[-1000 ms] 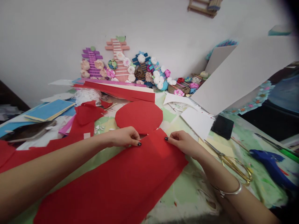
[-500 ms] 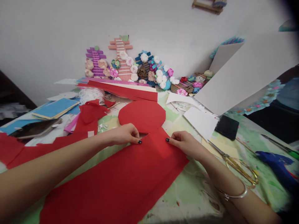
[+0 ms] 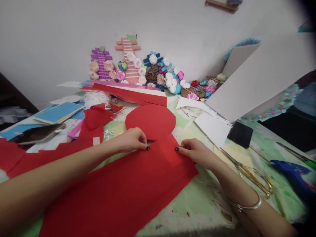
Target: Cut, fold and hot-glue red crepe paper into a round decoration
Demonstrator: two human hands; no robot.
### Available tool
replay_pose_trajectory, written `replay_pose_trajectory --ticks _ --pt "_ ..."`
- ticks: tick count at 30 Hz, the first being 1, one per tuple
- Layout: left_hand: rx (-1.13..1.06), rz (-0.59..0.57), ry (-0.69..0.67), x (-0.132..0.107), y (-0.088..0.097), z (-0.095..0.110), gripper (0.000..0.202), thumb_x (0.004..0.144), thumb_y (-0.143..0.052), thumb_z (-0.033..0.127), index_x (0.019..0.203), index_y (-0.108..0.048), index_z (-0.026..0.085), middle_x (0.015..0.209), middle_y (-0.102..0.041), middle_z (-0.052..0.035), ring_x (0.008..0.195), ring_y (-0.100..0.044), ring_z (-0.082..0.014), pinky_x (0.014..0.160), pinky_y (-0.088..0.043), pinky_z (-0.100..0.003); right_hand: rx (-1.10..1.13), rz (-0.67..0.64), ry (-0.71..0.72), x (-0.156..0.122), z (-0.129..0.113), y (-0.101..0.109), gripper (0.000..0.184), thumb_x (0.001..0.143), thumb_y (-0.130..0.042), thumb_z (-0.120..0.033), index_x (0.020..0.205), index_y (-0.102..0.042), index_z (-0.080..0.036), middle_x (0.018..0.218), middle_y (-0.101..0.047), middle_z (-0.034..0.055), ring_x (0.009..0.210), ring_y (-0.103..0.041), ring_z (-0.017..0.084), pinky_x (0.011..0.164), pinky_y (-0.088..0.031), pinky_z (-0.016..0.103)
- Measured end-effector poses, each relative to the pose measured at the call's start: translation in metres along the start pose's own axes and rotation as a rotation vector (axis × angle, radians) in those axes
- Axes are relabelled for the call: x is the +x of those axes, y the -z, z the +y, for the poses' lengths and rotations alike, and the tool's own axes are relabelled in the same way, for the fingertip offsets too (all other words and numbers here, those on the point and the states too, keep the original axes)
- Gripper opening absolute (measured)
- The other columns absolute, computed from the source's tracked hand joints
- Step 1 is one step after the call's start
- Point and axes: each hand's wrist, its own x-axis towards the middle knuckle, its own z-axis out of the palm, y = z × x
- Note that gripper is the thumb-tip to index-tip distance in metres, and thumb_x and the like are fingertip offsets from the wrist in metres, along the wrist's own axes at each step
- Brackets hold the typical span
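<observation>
A long sheet of red felt-like material (image 3: pixel 116 187) stretches across the table's front toward me. My left hand (image 3: pixel 134 140) pinches its upper left edge between thumb and fingers. On the upper right edge, my right hand (image 3: pixel 194 149) pinches the same sheet, thumb on top. Just beyond the sheet's far corner lies a roundish red piece (image 3: pixel 150 121) with a many-sided outline. The sheet's far corner reaches close to this piece's near edge; whether they overlap I cannot tell. Gold-handled scissors (image 3: pixel 249 174) lie to the right of my right hand.
A blue glue gun (image 3: pixel 291 171) and a black square object (image 3: pixel 240 134) lie at right. White boards (image 3: pixel 259 75) lean there. Red scraps (image 3: pixel 49 161), a dark phone-like slab (image 3: pixel 39 133) and blue sheets (image 3: pixel 59 113) cover the left. Flower-decorated stick crafts (image 3: pixel 129 65) line the wall.
The camera view has shifted slightly. My hands keep their grip on the red sheet, whose far edge has moved a little; otherwise the layout looks the same.
</observation>
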Motion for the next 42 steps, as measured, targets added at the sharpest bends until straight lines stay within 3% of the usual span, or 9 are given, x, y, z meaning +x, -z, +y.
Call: replay_pose_trajectory --ticks 8,19,42 --pt "0.045 0.003 0.008 -0.002 0.001 0.002 0.021 0.071 -0.059 0.032 0.071 -0.070 0.014 0.068 -0.067 -0.0034 0.063 -0.055 -0.0135 0.058 -0.037 -0.023 0.013 -0.007 0.004 0.000 0.001 -0.001 0.028 0.084 -0.051 -0.037 0.063 -0.049 -0.018 0.052 -0.040 -0.0049 0.048 -0.037 0.008 0.047 -0.027 0.022" --pt "-0.188 -0.212 0.098 -0.014 0.005 -0.018 0.028 0.062 -0.066 0.039 0.076 -0.067 0.015 0.070 -0.064 -0.0032 0.061 -0.052 -0.0136 0.054 -0.033 -0.023 -0.012 0.000 0.006 0.001 0.001 -0.001 0.027 0.084 -0.051 -0.036 0.062 -0.050 -0.019 0.052 -0.040 -0.0045 0.047 -0.036 0.009 0.048 -0.027 0.023" --pt "-0.153 -0.190 0.104 -0.014 0.002 -0.017 0.026 0.063 -0.065 0.038 0.073 -0.066 0.014 0.065 -0.060 -0.0023 0.059 -0.047 -0.0124 0.053 -0.032 -0.023 -0.014 0.006 0.038 0.001 0.002 -0.002 0.027 0.082 -0.052 -0.037 0.063 -0.051 -0.018 0.051 -0.044 -0.0038 0.047 -0.039 0.009 0.047 -0.028 0.023"
